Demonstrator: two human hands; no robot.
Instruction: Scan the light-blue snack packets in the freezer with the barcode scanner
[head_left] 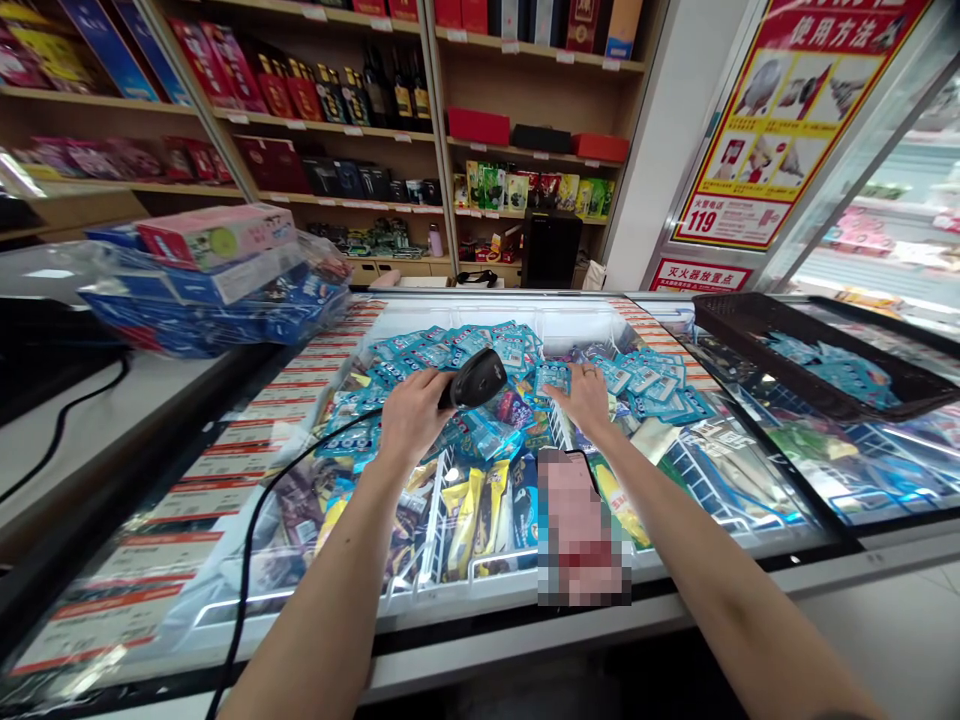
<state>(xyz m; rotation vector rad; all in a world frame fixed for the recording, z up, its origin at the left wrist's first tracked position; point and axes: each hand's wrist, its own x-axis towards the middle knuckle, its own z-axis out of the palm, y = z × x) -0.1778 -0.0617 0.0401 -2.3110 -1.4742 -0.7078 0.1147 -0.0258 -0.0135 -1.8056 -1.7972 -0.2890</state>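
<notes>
My left hand (411, 418) is closed round the handle of a black barcode scanner (480, 378), whose head points right over the freezer's glass lid. From the scanner a black cable (251, 530) runs down to the lower left. My right hand (586, 402) holds a small blue packet (553, 376) between thumb and fingers, low over the glass; the fingertips are partly hidden. Many like it lie loosely on the lid, in a left heap (420, 350) and a right heap (660, 385). A phone (576, 520), its screen blurred out, rests at the lid's near edge.
Ice creams in wire baskets (480, 505) show through the glass. To the right, a brown tray (750, 345) holds more blue packets. Plastic-wrapped boxes (217, 275) stand at the left. Shelves (337, 120) of goods and a white pillar (660, 150) rise behind.
</notes>
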